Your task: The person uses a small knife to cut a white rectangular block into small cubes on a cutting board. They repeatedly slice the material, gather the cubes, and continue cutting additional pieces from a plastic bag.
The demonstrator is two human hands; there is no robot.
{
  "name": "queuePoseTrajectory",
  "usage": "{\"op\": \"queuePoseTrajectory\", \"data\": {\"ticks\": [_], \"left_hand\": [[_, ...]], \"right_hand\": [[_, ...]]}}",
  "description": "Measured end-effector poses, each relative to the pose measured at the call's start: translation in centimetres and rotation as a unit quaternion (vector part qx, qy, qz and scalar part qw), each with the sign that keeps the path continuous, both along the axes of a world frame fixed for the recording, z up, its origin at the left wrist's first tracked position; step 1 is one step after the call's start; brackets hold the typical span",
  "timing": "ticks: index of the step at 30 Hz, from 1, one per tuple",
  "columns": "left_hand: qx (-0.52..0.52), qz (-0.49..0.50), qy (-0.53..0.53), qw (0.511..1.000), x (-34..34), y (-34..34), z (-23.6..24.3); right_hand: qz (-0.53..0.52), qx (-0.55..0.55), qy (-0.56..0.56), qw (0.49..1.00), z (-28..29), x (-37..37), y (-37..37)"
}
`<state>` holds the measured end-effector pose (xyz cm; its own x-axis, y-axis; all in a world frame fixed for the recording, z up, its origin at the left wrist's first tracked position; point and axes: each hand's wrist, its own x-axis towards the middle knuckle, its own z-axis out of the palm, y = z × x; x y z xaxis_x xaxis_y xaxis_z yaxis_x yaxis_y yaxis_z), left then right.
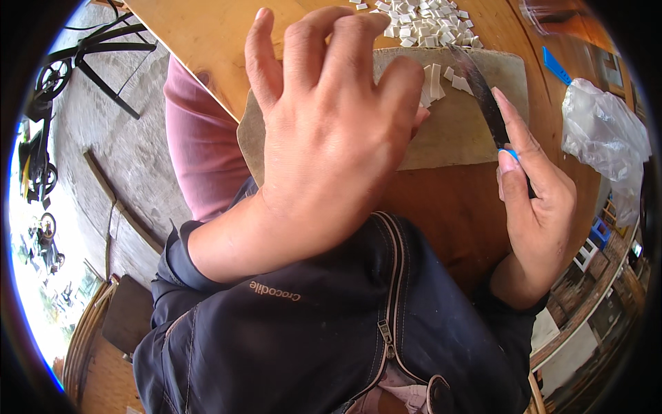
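Note:
My left hand [331, 110] is raised over the left part of a worn, grey-brown cutting board [476, 138], its back toward me. Its outer fingers are spread and bent, while index finger and thumb come together in a pinch; whatever lies between them is hidden. Beside that pinch lie several thin white strips [434, 81] and a few cut bits. In my right hand [541, 186] is a knife [483, 96] with a dark blade and some blue at its handle. The blade points away over the board's right side, its tip near a pile of small white pieces [427, 24].
A wooden table [200, 34] carries the board. At the right are a crumpled clear plastic bag [600, 121] and a blue, flat-bladed object [555, 65]. Blurred, something moves at the far right corner. A pink-clad leg [200, 138] shows left of the board, above grey floor.

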<state>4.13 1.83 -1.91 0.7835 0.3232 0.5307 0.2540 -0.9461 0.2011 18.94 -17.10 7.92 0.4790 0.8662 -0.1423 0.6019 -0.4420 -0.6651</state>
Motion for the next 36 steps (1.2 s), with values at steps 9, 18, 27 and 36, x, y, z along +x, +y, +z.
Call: {"op": "queuePoseTrajectory", "data": {"ticks": [9, 18, 27, 36], "left_hand": [[-0.171, 0.031, 0.014, 0.985, -0.3, -1.6, 4.3], [-0.122, 0.033, 0.037, 0.991, -0.7, -1.6, 5.3], [-0.082, 0.034, 0.056, 0.994, 0.3, -2.5, 5.1], [-0.155, 0.001, 0.03, 0.987, -1.7, -2.0, 6.1]], "right_hand": [[0.011, 0.008, -0.006, 1.0, -0.2, -0.4, 0.4], [-0.002, 0.016, 0.044, 0.999, -0.6, -1.4, 0.6], [0.006, 0.037, 0.026, 0.999, -1.0, -1.0, 0.3], [0.006, -0.001, 0.075, 0.997, -1.3, -1.6, 1.1]]}}
